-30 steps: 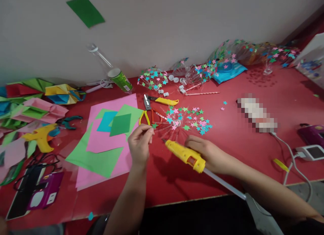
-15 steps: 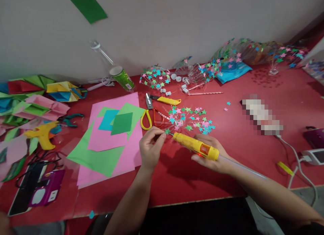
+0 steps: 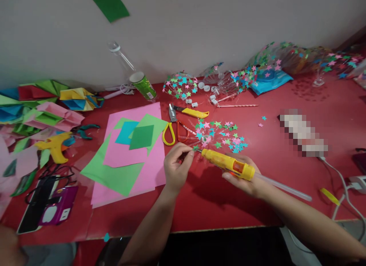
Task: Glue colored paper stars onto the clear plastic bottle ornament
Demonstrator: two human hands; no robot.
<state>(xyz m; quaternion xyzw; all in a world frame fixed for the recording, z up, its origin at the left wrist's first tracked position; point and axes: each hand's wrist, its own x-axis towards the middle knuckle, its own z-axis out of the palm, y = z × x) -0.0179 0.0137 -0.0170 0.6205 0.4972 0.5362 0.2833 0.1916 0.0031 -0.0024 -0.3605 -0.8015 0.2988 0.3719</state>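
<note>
My right hand (image 3: 246, 178) is wrapped round a yellow glue gun (image 3: 225, 165), with a long clear glue stick (image 3: 286, 188) jutting from its back end. The gun's nozzle points left, at a small green paper star (image 3: 196, 148). Thumb and forefinger of my left hand (image 3: 178, 166) pinch that star at its edge. Whether the nozzle touches the star I cannot tell. Just beyond my hands, a clear piece covered in coloured paper stars (image 3: 217, 134) lies on the red table (image 3: 217, 212).
Pliers (image 3: 172, 124) and a yellow box cutter (image 3: 194, 112) lie behind my left hand. Coloured paper sheets (image 3: 114, 180) spread to the left, near another yellow glue gun (image 3: 55, 145). Star-covered clear shapes (image 3: 181, 84) line the wall. A cable (image 3: 334, 172) runs down the right side.
The view has turned slightly, so everything sits a little further right in the picture. Both hands keep the same grip, with the nozzle still close to the star.
</note>
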